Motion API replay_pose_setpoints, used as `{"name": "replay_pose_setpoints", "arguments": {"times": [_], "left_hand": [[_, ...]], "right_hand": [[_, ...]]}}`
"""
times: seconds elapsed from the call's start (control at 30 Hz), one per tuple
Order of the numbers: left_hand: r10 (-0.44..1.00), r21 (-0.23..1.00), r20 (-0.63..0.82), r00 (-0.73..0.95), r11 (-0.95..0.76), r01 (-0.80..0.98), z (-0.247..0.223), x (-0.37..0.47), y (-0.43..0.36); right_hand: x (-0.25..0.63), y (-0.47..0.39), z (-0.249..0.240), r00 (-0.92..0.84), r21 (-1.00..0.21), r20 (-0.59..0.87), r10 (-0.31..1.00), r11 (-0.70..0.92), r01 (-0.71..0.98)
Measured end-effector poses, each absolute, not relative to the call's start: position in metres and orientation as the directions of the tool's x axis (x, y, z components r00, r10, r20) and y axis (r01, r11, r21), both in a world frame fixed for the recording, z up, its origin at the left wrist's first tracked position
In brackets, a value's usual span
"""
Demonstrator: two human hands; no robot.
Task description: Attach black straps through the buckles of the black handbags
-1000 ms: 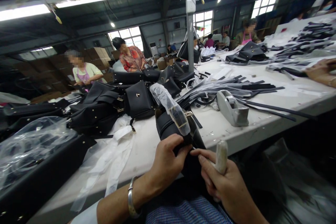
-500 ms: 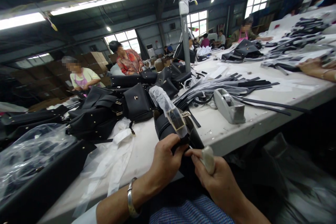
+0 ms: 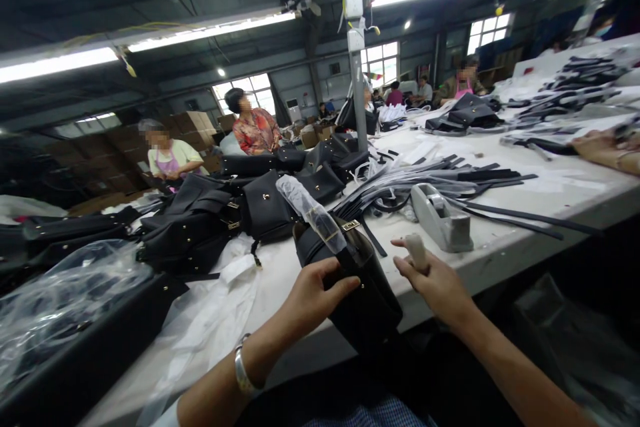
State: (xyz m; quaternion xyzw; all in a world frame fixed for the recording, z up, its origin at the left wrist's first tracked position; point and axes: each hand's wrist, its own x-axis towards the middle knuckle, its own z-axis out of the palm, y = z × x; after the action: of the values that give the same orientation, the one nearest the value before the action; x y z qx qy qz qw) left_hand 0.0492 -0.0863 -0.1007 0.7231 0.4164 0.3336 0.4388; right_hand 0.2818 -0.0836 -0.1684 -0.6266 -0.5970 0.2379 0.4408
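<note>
My left hand point(image 3: 317, 293), with a silver bangle point(image 3: 243, 363) at its wrist, grips the upper side of a black handbag point(image 3: 367, 300), thumb lying on the outside. The bag leans on the table's near edge. From its top rises a strap in clear plastic wrap point(image 3: 305, 203), and a gold buckle point(image 3: 351, 225) shows beside it. Apart from the bag, to its right, my right hand point(image 3: 435, 280) is open, thumb and forefinger spread. A whitish cover point(image 3: 415, 252) sits on one of its fingers.
A grey tape dispenser point(image 3: 443, 220) stands beyond my right hand. Black straps point(image 3: 400, 180) lie bundled behind it. Several black bags point(image 3: 267, 207) are heaped at left, with clear plastic point(image 3: 75, 300) in front. A grey post point(image 3: 358, 93) rises mid-table. A co-worker's hand point(image 3: 603, 147) is at far right.
My right hand has come away from the bag and moved right, its fingers opening. The left keeps its hold, with the thumb now lying along the bag's side. The camera view has shifted slightly.
</note>
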Motion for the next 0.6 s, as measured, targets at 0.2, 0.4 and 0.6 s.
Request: {"name": "replay_pose_setpoints", "arguments": {"times": [0.2,0.4,0.6], "left_hand": [[0.888,0.854,0.204,0.412,-0.367,0.368,-0.105,0.05,-0.094],[0.905,0.723,0.311,0.288,-0.423,0.547,-0.119,0.05,-0.097],[0.787,0.597,0.602,0.135,-0.556,0.579,-0.155,0.056,-0.11]], "right_hand": [[0.297,0.008,-0.201,-0.002,-0.646,0.238,0.971,0.16,0.747],[0.296,0.017,-0.19,-0.042,-0.571,0.353,0.935,0.251,0.782],[0.265,-0.062,-0.146,-0.18,-0.639,0.533,0.827,0.533,0.554]]}}
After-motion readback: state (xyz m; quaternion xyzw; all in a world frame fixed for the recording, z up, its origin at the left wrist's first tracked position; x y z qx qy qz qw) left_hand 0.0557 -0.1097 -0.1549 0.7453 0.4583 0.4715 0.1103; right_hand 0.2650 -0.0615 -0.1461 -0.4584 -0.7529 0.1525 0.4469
